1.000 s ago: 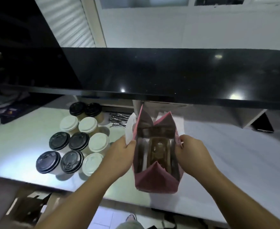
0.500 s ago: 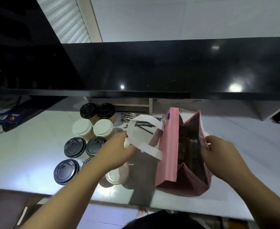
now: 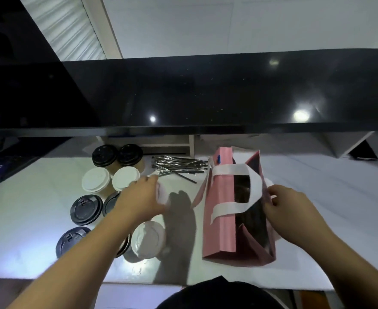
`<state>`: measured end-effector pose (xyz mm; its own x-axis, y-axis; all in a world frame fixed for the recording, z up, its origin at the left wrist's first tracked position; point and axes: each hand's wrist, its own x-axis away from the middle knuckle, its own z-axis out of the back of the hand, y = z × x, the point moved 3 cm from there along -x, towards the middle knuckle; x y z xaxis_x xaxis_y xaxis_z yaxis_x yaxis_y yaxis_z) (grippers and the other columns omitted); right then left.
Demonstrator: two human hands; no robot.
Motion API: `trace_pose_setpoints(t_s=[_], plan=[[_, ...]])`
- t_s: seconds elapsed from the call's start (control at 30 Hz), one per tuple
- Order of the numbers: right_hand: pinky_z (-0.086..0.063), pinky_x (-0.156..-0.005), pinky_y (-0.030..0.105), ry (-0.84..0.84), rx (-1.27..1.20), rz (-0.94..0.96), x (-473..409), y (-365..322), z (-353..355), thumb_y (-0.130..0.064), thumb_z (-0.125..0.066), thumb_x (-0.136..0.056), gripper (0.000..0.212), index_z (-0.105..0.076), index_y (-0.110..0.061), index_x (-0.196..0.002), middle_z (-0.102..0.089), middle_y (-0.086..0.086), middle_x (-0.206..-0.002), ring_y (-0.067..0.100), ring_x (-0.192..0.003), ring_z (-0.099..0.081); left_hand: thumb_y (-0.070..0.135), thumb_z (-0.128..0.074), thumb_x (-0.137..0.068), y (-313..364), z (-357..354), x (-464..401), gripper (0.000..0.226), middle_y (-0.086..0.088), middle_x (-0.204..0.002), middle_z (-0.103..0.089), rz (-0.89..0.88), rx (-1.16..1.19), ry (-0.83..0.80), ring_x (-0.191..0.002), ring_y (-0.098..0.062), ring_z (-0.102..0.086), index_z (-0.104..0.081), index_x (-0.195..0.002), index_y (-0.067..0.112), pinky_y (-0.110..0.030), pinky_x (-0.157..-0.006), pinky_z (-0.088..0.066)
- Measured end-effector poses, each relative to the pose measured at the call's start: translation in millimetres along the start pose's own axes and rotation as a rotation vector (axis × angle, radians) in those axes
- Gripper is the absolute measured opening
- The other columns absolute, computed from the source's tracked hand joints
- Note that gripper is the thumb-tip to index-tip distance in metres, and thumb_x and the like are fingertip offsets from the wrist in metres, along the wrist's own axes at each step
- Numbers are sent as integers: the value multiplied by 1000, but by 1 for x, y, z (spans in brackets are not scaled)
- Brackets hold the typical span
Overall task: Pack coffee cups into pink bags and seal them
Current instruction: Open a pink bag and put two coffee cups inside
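- Head view: pink bag (image 3: 220, 219), matte paper, box-shaped, stands upright on the white counter (image 3: 38, 219), mouth open; a flat white handle strap (image 3: 234, 188) loops across the opening.
- Right hand (image 3: 288, 210) pinches the bag's right rim, fingers curled on the paper edge.
- Bag interior is dark; contents cannot be made out.
- Left hand (image 3: 141, 197) reaches over the cup cluster; its fingers wrap a white-lidded cup (image 3: 161, 195), mostly hidden.
- Round cups with black lids (image 3: 86, 209) and white lids (image 3: 96, 180) stand left of that hand; another white-lidded cup (image 3: 148, 238) sits just below it.
- Bundle of thin dark stirrers (image 3: 179, 166) lies beyond, between both hands.
- Bare counter separates left hand and bag.
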<state>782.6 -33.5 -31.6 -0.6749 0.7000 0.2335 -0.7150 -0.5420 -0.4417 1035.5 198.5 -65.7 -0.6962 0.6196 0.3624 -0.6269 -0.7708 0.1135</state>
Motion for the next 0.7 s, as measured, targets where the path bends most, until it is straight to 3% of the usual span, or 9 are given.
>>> trace_pose_setpoints(t_s=[0.13,0.2,0.27,0.4,0.47,0.53,0.63,0.7], plan=[[-48,-49,23,-30,-32,26,0,1,5,-42,-49,-100,21,-63,-30,-91,-66,-18,-74,5,-61,-64,48,-73,-68,39,85,35,95,1,-148,-43,-107,242,316,-128,-30,-47,-34,-153,30,-43,-100,-45],[-52,-51,26,-40,-51,35,0,3,6,-44,-48,-100,25,-64,-29,-89,-67,-18,-73,5,-61,-64,56,-68,-66,72,130,63,92,15,-146,-40,-259,349,514,-123,-13,-45,-32,-149,41,-30,-88,-44],[-52,-53,26,-53,-72,44,0,7,7,-47,-48,-101,26,-64,-28,-90,-68,-16,-76,5,-63,-65,62,-65,-66,112,156,87,89,25,-144,-37,-423,406,555,-123,-4,-42,-32,-147,47,-20,-85,-37],[-51,-53,31,-26,-93,89,1,16,12,-51,-48,-100,34,-64,-25,-85,-70,-10,-70,9,-61,-64,57,-73,-71,187,137,83,91,21,-146,-35,-598,145,279,-127,-8,-37,-28,-149,42,-25,-90,-34],[-52,-56,36,-12,-73,91,2,21,14,-46,-45,-102,37,-62,-23,-79,-68,-6,-67,13,-60,-62,55,-75,-73,210,113,66,90,11,-145,-42,-616,8,185,-126,-16,-41,-33,-150,33,-29,-95,-41],[-44,-49,34,2,-47,77,2,27,15,-44,-42,-104,42,-57,-21,-72,-63,-4,-62,13,-57,-58,54,-74,-73,223,92,45,85,3,-137,-50,-590,-83,78,-120,-23,-49,-41,-145,26,-40,-97,-49],[-26,-44,28,18,-52,61,2,34,16,-40,-42,-104,45,-48,-21,-64,-53,-1,-53,14,-49,-50,51,-76,-71,232,65,13,70,1,-123,-56,-538,-162,-90,-102,-23,-57,-50,-130,23,-39,-78,-52],[-26,-44,27,5,-62,56,2,37,17,-35,-47,-101,38,-49,-21,-66,-54,-1,-54,14,-50,-50,47,-75,-74,237,47,-2,53,-2,-114,-61,-528,-198,-127,-88,-24,-60,-52,-114,21,-35,-65,-46]])
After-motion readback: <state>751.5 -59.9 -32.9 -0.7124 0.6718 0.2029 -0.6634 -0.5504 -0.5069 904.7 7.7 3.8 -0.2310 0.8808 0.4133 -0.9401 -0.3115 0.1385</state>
